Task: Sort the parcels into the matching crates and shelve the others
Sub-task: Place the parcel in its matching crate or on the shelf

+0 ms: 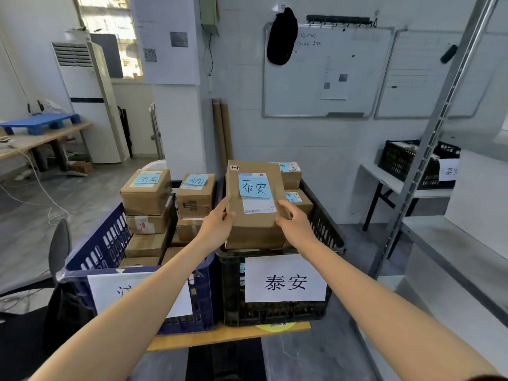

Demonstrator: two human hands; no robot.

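Over the black crate signed 泰安, the left hand and right hand each grip a side edge of the cardboard parcel between them, above the boxes already inside, presumably because its blue 泰安 note matches that crate, not the neighbouring blue crate.

My feed is bright and even. Daylight comes from the window at upper left, which is blown out to white. Shadows are soft, though the corner below the blue crate goes nearly black. The whiteboard has a mild sheen. Wide-angle bending is strong at the edges, where the shelf post leans and bows. The label on the parcel is sharp, but writing on the far wall is smeared.
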